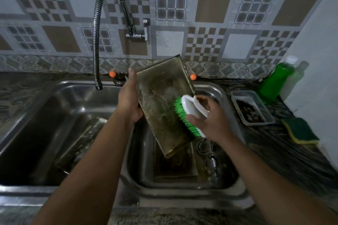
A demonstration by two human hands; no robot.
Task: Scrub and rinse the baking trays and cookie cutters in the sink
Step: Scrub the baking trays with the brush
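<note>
Head view: double steel sink [54, 93], two basins. Stained baking tray [161, 97] tilted over right basin, clasped along its left edge by left hand [129, 100]. Second tray [80, 142] leaning in left basin. Green-bristled scrub brush [188, 115] against held tray, gripped by right hand [210, 120]. Cookie cutters [206, 150] low in right basin.

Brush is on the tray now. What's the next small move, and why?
Probably sweep the brush up the tray toward its top edge. The left hand holds the tray tilted over the right basin, the right hand has the bristles against the lower right part, and the upper surface looks grimy.
</note>
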